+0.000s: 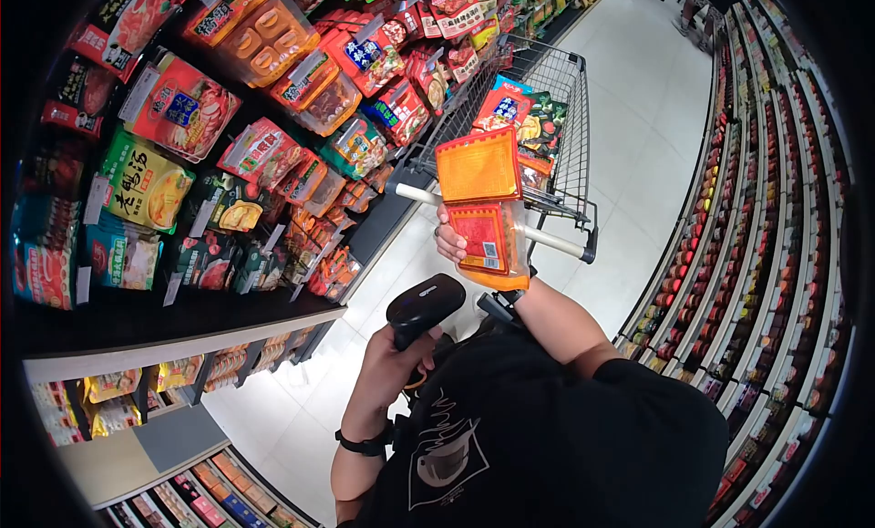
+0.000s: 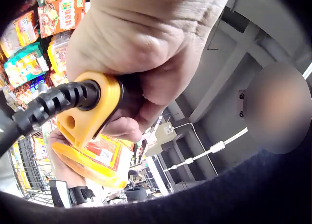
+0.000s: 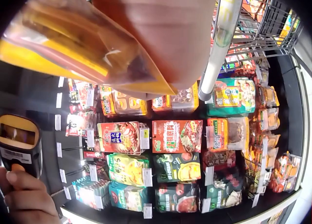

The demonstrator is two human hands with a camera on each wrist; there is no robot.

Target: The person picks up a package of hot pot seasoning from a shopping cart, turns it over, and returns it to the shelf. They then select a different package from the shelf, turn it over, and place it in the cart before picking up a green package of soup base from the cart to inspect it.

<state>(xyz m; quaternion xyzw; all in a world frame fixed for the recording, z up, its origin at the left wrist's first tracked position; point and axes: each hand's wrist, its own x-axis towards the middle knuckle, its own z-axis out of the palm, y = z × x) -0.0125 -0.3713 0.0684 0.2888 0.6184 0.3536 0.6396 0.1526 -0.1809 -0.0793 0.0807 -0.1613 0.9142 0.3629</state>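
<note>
A black barcode scanner (image 1: 426,307) is in my left hand (image 1: 398,364), its head pointing toward the pack. In the left wrist view my fingers wrap its handle, above the yellow butt (image 2: 103,100) where a ribbed black cable (image 2: 53,104) comes out. My right hand (image 1: 451,239) grips the left edge of an orange-and-red food pack (image 1: 479,174) in clear plastic, over the shopping cart's handle (image 1: 556,243). A code label (image 1: 492,252) on the pack's lower half is turned up toward me. The right wrist view has the pack (image 3: 92,48) large, with the scanner (image 3: 19,136) at lower left.
The wire shopping cart (image 1: 570,118) ahead carries several bagged foods (image 1: 504,107). To the left a shelf rack (image 1: 196,336) hangs full of food packets (image 1: 182,108). Long shelves of jars (image 1: 693,245) curve along the right. Another person (image 1: 706,8) stands far down the tiled aisle (image 1: 661,81).
</note>
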